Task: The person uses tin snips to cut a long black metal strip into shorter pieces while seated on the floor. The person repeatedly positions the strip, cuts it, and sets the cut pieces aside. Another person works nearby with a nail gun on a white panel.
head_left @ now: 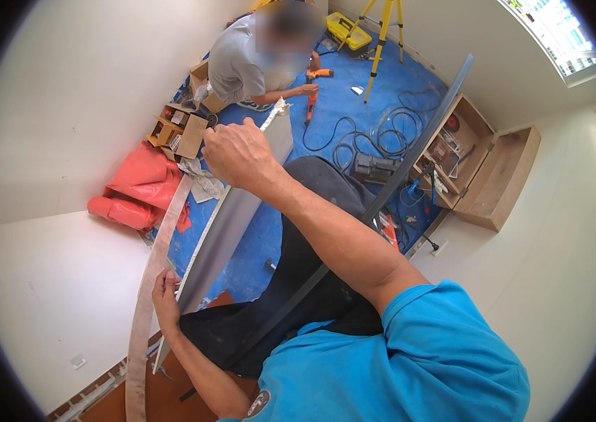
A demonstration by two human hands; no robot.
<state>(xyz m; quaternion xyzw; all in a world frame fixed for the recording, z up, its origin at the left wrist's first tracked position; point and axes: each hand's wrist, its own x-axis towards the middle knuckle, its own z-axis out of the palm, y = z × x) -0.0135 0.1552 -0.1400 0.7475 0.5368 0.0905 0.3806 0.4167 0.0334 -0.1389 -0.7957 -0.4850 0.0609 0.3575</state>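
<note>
The board (219, 239) slants between the hands, running from just beyond the right hand (238, 155) back past the left hand (166, 299). The left hand's bent fingers touch its edge; whether they pinch it cannot be told. The right hand is curled over the board's far part, its grip hidden. A pale strip (142, 309) lies just left of the left hand.

There are one panel (231, 225), one yellow tripod (378, 50), one window (558, 35), one co-worker (238, 60) and the wearer's two hands (238, 153).
</note>
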